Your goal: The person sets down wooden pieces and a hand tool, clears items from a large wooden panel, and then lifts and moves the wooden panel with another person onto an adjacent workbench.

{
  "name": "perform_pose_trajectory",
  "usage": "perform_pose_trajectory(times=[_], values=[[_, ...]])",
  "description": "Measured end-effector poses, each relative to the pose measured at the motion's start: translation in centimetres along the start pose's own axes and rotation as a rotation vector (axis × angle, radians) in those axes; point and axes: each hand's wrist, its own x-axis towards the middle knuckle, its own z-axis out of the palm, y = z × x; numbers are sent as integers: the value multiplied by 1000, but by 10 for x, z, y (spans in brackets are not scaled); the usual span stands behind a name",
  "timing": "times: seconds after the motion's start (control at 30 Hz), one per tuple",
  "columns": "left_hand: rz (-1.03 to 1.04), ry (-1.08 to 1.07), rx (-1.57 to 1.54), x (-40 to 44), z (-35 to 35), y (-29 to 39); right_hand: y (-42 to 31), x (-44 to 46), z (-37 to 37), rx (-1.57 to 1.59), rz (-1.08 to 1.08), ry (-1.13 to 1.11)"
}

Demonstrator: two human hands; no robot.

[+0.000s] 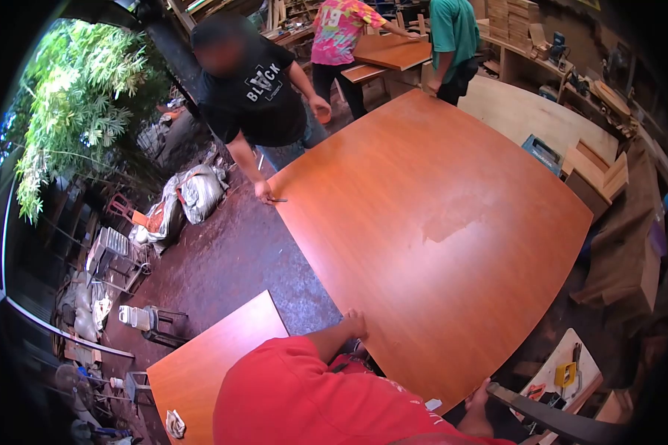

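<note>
A large reddish-brown wood-grain panel [438, 237] lies flat before me, with an irregular dull patch on its surface. At its left edge, near my red sleeve, my left hand [355, 324] is closed over the rim. My right hand [479, 400] grips the near edge further right, thumb up at the rim and the other fingers mostly hidden. A small white piece [433, 404] is by that near edge. Across the panel, a person in a black shirt [256, 93] holds a small dark tool [276, 199] at the left corner and an orange round object [321, 111] in the other hand.
A smaller matching panel [223, 348] is at lower left, with a crumpled white cloth [175, 423]. Two people handle another board [393, 50] at the back. A teal toolbox [543, 154] stands right; a yellow tool [565, 374] sits lower right. Sacks [200, 193] lie left.
</note>
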Motion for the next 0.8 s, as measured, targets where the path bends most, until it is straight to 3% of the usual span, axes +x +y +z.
perform_pose_trajectory(times=[0.07,0.17,0.27,0.43,0.5,0.63,0.7,0.8], values=[[-11,-2,-13,-4,-2,4,-4,-8,-8,-125,101,-66],[-16,13,-17,-2,4,5,-9,25,-17,-175,35,-208],[3,46,-8,-2,12,-2,-7,52,-3,42,-44,-130],[50,18,64,-12,-3,8,17,32,-13,-44,-82,-211],[-18,181,-83,-13,3,1,22,2,-9,-6,-47,-198],[20,402,-35,-3,7,-16,30,18,-20,-50,-39,-174],[-2,327,-71,-2,-10,-19,29,21,-31,-136,-24,-158],[-16,404,46,15,-44,-28,27,25,-31,-219,-12,-142]])
